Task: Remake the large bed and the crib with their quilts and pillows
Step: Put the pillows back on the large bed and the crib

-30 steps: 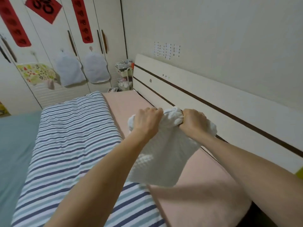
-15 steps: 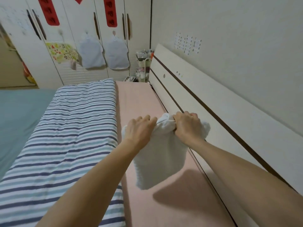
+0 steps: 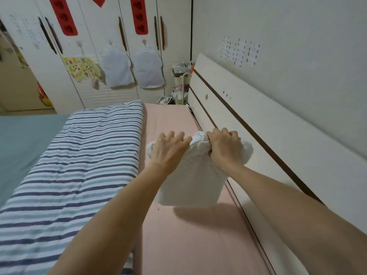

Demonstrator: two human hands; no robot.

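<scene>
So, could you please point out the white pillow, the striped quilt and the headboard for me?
white pillow (image 3: pixel 190 185): head view, on its hanging lower body.
striped quilt (image 3: pixel 79 165): head view, on the middle of its top.
headboard (image 3: pixel 258 139): head view, on the pale panel above the dark stripe.

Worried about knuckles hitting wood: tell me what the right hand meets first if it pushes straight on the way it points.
The right hand, gripping the white pillow, points up the pink sheet alongside the headboard. It would probably graze the headboard first, since that lies close beside it, though depth is unclear.
</scene>
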